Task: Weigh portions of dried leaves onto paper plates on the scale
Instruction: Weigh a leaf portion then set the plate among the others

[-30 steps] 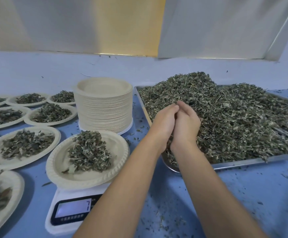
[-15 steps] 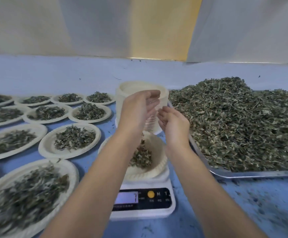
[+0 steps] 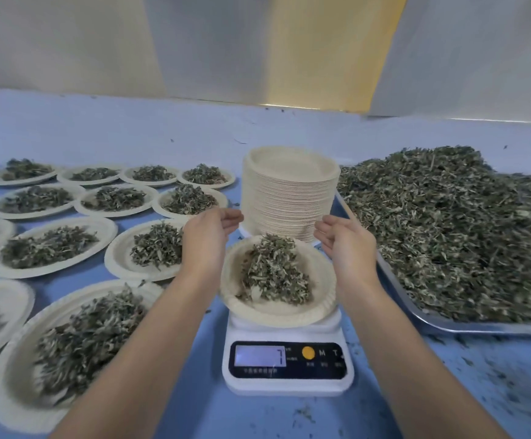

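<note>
1. I have one view only, worn on the head, looking forward and down across the blue table (image 3: 289,419) toward the far wall (image 3: 99,42).
2. It sits close above the scale (image 3: 288,369), which lies near and central.

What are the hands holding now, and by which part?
Nothing: the left hand and right hand hang open, loosely cupped, above the paper plate of dried leaves on the scale.

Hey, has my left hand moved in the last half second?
Yes. The left hand has swung leftward: it overlapped the tall stack of beige paper plates before and now sits left of it.
</note>
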Demonstrator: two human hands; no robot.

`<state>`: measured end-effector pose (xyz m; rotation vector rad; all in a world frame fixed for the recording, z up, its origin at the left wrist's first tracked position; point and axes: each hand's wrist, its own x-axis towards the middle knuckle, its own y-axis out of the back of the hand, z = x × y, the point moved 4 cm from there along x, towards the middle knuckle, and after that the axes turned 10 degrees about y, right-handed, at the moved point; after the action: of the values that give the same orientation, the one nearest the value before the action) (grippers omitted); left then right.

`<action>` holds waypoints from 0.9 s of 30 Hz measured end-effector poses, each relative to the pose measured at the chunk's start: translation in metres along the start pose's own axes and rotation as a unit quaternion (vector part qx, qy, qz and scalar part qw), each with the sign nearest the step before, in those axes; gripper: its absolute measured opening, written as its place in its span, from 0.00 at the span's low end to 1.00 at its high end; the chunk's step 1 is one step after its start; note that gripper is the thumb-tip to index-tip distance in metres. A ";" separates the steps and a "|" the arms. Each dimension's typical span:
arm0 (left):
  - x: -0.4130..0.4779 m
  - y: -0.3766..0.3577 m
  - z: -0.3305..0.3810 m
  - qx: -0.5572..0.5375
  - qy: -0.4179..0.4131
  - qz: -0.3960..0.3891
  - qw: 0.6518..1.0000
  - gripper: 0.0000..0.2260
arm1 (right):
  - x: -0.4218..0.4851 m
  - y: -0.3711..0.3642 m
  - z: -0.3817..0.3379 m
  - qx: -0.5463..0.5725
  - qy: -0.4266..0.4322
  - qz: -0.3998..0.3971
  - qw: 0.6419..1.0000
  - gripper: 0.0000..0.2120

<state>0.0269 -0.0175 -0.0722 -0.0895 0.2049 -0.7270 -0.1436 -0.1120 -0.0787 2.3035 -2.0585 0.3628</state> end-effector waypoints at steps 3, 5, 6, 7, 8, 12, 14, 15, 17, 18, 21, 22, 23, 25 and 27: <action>0.004 0.000 -0.010 -0.022 0.031 -0.016 0.999 0.13 | 0.000 0.002 0.001 0.008 -0.007 -0.003 1.000 0.11; 0.005 0.001 -0.013 -0.044 0.051 -0.028 0.997 0.14 | 0.001 0.003 0.000 0.016 -0.014 -0.004 1.000 0.11; 0.005 0.002 -0.013 -0.057 0.060 -0.031 0.996 0.13 | 0.002 0.003 0.000 0.023 -0.022 -0.004 0.999 0.11; 0.006 0.002 -0.014 -0.070 0.069 -0.033 0.995 0.13 | 0.002 0.004 0.000 0.035 -0.031 -0.004 0.999 0.11; 0.006 0.002 -0.014 -0.081 0.079 -0.034 0.993 0.12 | 0.002 0.004 0.001 0.049 -0.041 -0.006 0.998 0.11; 0.007 0.004 -0.017 -0.104 0.112 -0.036 0.988 0.12 | 0.000 0.002 0.002 0.080 -0.063 -0.008 0.995 0.13; 0.007 0.005 -0.017 -0.098 0.120 -0.044 0.987 0.13 | -0.001 0.000 0.001 0.084 -0.063 -0.004 0.994 0.13; 0.007 0.005 -0.017 -0.093 0.121 -0.047 0.987 0.14 | -0.002 -0.001 0.000 0.088 -0.063 -0.002 0.994 0.13; 0.009 0.008 -0.016 -0.072 0.120 -0.046 0.989 0.16 | -0.004 -0.004 -0.001 0.102 -0.062 0.001 0.993 0.14; 0.012 0.010 -0.015 -0.052 0.117 -0.042 0.991 0.17 | -0.004 -0.007 -0.002 0.108 -0.060 -0.001 0.992 0.14; 0.018 0.021 -0.010 0.000 0.113 -0.039 0.993 0.16 | -0.004 -0.017 -0.009 0.118 -0.057 -0.013 0.991 0.12; 0.020 0.026 -0.008 0.005 0.113 -0.039 0.993 0.16 | -0.005 -0.021 -0.011 0.118 -0.057 -0.018 0.991 0.11; 0.023 0.031 -0.005 0.004 0.113 -0.039 0.993 0.15 | -0.005 -0.026 -0.012 0.116 -0.057 -0.024 0.991 0.10; 0.027 0.044 0.003 -0.009 0.117 -0.039 0.992 0.14 | -0.006 -0.039 -0.014 0.111 -0.055 -0.037 0.992 0.09; 0.031 0.060 0.010 -0.015 0.118 -0.029 0.992 0.14 | -0.007 -0.057 -0.019 0.108 -0.052 -0.055 0.991 0.08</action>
<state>0.0911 0.0063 -0.0760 -0.0376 0.4406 -0.7932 -0.0910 -0.0950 -0.0544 2.5985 -2.0165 0.4939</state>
